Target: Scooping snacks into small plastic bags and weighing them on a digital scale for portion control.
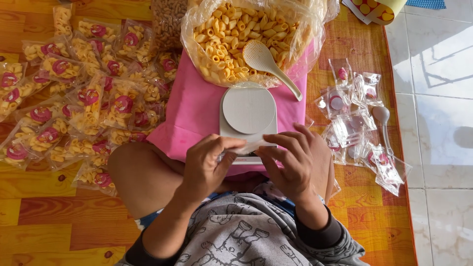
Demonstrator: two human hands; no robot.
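My left hand (207, 165) and my right hand (293, 160) meet over the near edge of a small white kitchen scale (249, 112), both pinching a small clear plastic bag (251, 146) between their fingertips. The scale's round plate is bare and stands on a pink cloth (192, 113). Just beyond it a big clear bag of yellow tube-shaped snacks (231, 34) lies open, with a white plastic scoop (263, 61) resting on the snacks, its handle pointing toward the scale.
Several filled, sealed snack packets with red round labels (84, 98) are heaped on the left. Empty clear bags (354, 128) and a white spoon (383, 120) lie on the right. An orange wood-pattern mat (49, 216) meets white floor tiles (443, 148) at right.
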